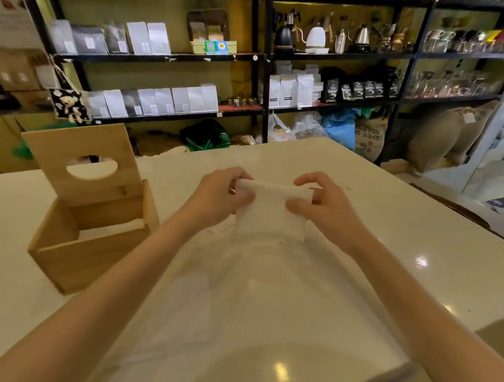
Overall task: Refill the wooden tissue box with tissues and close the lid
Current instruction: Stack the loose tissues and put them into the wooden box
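— Between the two sets of fingertips, what's being held?

— A small stack of white tissues [270,210]. The left hand [217,194] has its fingers curled shut over the top left corner; the right hand [325,205] pinches the top right corner, thumb in front, fingers behind. The stack hangs up off the white table [421,249].

— How will it handle?

— Light and limp, I'd judge. It sags between the grips, so holding both upper corners keeps the sheets squared; a single pinch would likely let them fan or slip.

— And the box?

— The wooden tissue box [89,253] sits well to the left on the table, its lid [78,162] with the oval slot standing open. Something white already lies inside. A clear plastic bag [251,296] lies below the hands.
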A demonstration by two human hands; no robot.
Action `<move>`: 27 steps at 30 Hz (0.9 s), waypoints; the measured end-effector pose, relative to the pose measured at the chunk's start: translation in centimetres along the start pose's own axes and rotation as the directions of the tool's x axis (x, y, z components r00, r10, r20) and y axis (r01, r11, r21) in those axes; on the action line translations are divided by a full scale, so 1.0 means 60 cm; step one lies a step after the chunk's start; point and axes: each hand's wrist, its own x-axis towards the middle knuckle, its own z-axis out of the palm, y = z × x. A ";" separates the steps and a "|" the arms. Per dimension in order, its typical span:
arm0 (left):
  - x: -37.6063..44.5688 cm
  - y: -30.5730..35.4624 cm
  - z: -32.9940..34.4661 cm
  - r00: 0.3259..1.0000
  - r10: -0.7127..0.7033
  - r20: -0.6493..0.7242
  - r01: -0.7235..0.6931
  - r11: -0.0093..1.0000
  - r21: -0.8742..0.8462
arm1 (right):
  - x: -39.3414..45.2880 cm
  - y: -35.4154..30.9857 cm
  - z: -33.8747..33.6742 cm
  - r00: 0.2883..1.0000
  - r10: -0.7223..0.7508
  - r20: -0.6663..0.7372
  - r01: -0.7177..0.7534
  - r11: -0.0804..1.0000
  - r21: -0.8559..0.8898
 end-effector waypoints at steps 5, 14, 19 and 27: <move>-0.086 0.025 -0.063 0.986 -0.145 -0.085 0.119 0.959 -0.257 | -0.052 -0.048 0.019 0.991 -0.120 0.061 0.107 0.977 0.185; -0.226 -0.017 -0.103 0.922 -0.368 -0.116 0.301 0.874 -0.382 | -0.107 -0.072 0.097 0.952 -0.133 0.275 0.082 0.979 0.187; -0.274 -0.043 -0.103 0.897 -0.427 -0.115 0.368 0.864 -0.344 | -0.122 -0.063 0.139 0.927 -0.097 0.362 0.057 0.991 0.118; -0.301 -0.076 -0.099 0.835 -0.548 -0.034 0.513 0.801 -0.309 | -0.134 -0.051 0.175 0.911 -0.073 0.406 0.084 0.996 -0.009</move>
